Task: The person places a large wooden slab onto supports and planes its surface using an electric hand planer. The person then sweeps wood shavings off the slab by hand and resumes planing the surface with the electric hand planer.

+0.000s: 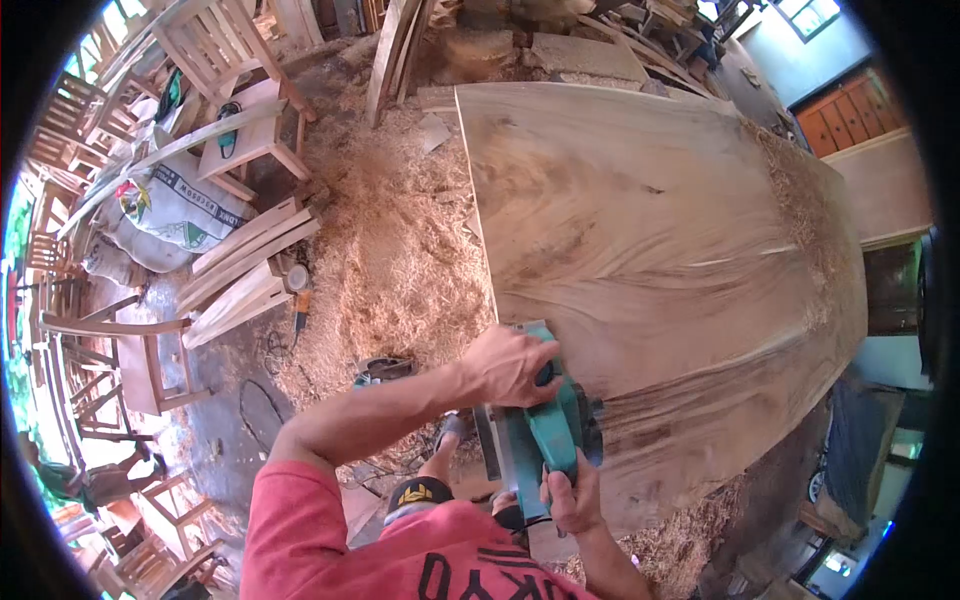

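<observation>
A teal power planer rests at the near left edge of a large wooden slab. My left hand is closed over its far end, with the arm reaching across from the left. Nearer to me, my right hand is wrapped round the planer's other end. Dark grain lines run along the slab beside the tool. The planer's underside is hidden.
Wood shavings cover the floor left of the slab. Further left are stacked boards, an orange-and-black power tool, a white sack and wooden chairs. A person is at the lower left.
</observation>
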### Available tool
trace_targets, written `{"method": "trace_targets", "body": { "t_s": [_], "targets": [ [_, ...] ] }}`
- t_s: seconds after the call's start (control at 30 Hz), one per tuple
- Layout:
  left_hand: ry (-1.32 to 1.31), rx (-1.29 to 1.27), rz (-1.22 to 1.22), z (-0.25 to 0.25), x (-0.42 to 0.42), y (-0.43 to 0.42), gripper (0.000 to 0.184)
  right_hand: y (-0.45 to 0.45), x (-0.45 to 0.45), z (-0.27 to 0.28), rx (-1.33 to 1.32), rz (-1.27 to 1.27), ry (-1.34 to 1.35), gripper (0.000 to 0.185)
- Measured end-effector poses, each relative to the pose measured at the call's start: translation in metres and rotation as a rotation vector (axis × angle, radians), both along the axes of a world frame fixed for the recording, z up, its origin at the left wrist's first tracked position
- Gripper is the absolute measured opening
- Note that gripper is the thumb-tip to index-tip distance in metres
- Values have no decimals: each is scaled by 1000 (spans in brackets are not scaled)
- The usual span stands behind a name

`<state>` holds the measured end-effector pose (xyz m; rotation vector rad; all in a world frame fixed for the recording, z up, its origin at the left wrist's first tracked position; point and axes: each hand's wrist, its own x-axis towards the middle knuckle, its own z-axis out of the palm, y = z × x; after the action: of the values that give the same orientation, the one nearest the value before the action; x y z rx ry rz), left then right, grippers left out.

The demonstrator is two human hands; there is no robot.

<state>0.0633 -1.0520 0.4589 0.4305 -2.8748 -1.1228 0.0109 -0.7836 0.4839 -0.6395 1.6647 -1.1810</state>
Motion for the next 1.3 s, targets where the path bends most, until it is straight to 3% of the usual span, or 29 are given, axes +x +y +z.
{"method": "trace_targets", "body": {
  "t_s": [0.13, 0.23, 0.3, 0.37, 0.43, 0.57, 0.6, 0.67, 0.8, 0.9, 0.97, 1.1, 1.2, 1.3],
  "targets": [
    [-25, 3, -175, 7, -12, -53, 43, -45, -4, -2, -6, -20, 20, 44],
    [350, 11, 168, -9, 0, -91, 33, -119, -21, 2, 1, -41, 89, 29],
    [507, 516, 771, -46, 17, -100, 35, -165, -32, -2, -49, -68, 59, 32],
    [508, 545, 1156, -74, 54, -108, 36, -215, -45, 2, -98, -88, 39, 37],
    [187, 560, 1187, -137, 109, -88, 38, -258, -59, 2, -144, -62, 73, 41],
    [-253, 575, 1098, -256, 200, 32, 39, -339, -86, -2, -164, -28, 174, 52],
    [-262, 606, 1129, -245, 209, 67, 39, -360, -92, -3, -175, -29, 172, 54],
    [-347, 740, 1055, -271, 231, 121, 33, -407, -107, -5, -197, -28, 190, 56],
    [-226, 825, 1065, -246, 205, 165, 37, -456, -121, -2, -227, -56, 125, 57],
    [-141, 961, 1016, -232, 179, 157, 42, -424, -117, -2, -173, 5, 34, 54],
    [-221, 908, 978, -237, 181, 152, 42, -368, -100, 0, -181, 4, -3, 57],
    [-416, 797, 956, -259, 206, 133, 44, -255, -64, 9, -144, -65, -2, 41],
    [-541, 739, 943, -263, 240, 146, 43, -246, -64, 6, -84, -56, 131, 41],
    [-560, 722, 958, -270, 262, 160, 41, -245, -62, 12, -77, -67, 76, 34]
  ]
}}
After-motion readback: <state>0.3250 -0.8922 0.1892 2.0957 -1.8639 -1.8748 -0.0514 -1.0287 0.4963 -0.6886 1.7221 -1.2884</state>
